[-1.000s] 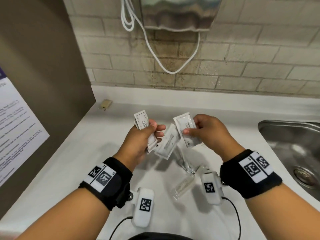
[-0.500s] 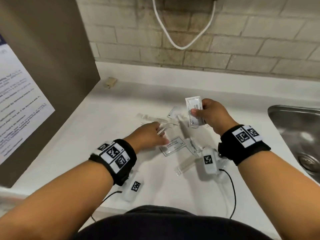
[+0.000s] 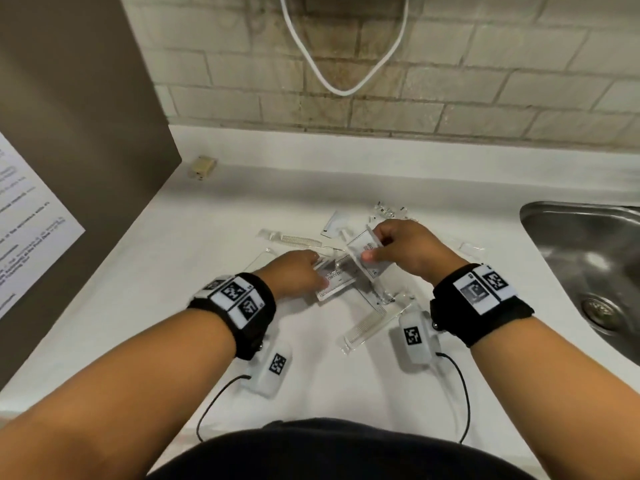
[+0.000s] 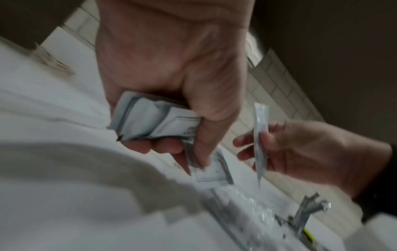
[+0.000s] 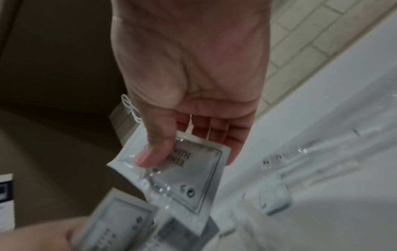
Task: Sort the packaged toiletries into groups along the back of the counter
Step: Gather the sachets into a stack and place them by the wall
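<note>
Small white printed sachets, clear-wrapped combs and other packets lie in a loose pile mid-counter. My left hand (image 3: 317, 271) is low over the pile and grips a few folded sachets (image 4: 154, 122), its thumb down on another sachet (image 3: 337, 280) lying flat. Just to the right, my right hand (image 3: 372, 252) pinches one sachet (image 5: 193, 173) between thumb and fingers, a little above the pile. One wrapped comb (image 3: 298, 240) lies behind the left hand, and another comb (image 3: 369, 327) sits nearer me.
A steel sink (image 3: 588, 254) is set into the counter at the right. A brown partition (image 3: 86, 133) with a paper notice walls the left side. A small beige block (image 3: 202, 167) sits at the back left corner. More clear packets (image 3: 388, 211) lie behind the hands.
Both hands have dropped from chest height to the pile. The left hand brought its sachets down onto the counter, and the right hand moved its sachet down and closer to the left.
</note>
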`<state>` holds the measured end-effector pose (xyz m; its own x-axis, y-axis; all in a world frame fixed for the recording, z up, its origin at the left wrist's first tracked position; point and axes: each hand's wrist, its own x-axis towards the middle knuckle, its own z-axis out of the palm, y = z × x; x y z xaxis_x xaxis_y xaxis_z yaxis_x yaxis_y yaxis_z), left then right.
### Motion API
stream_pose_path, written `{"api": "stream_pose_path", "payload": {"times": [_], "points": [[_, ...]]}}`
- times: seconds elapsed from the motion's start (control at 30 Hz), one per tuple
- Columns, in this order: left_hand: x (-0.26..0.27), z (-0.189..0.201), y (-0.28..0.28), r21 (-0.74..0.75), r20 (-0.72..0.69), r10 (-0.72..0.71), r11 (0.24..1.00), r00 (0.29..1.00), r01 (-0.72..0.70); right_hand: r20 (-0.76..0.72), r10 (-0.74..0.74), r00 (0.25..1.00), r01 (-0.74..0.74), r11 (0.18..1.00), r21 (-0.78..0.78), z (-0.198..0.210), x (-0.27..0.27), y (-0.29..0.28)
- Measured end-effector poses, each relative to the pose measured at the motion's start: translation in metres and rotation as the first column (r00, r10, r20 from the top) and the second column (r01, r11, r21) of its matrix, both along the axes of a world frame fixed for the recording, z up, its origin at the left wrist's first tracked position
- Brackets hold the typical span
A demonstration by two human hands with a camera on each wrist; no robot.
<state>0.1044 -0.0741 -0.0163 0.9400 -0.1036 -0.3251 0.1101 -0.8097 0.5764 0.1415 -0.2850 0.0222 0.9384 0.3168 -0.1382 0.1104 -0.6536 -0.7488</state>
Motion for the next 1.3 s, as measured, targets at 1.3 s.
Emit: {"api": "stream_pose_path", "payload": {"times": [1.3], "points": [[-0.021, 0.037, 0.037, -0.914, -0.119, 0.325, 0.334, 0.938, -0.232, -0.327, 0.008, 0.945, 0.191, 0.799, 0.571, 0.017, -0.016, 0.023]]}}
